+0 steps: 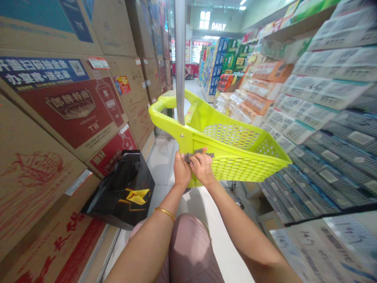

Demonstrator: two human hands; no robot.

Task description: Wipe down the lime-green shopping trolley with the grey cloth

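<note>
A lime-green wheeled shopping basket [235,163] stands just beyond my knees, its side wall facing me and a metal pole [180,63] rising by its handle end. Against that wall lies a crumpled grey cloth [187,158] with a small red and yellow tag. My left hand [182,171] is closed at the cloth's left end, its fingertips partly hidden. Close beside it, my right hand [202,168] presses the cloth to the basket with bent fingers. The two hands nearly touch.
Stacked cartons [85,106] line the left side, with a black carrier bag [126,192] on the floor by them. Packed tissue bundles [321,98] rise close on the right. A tiled aisle [161,161] runs ahead between them. Caster wheels [239,202] show under the basket.
</note>
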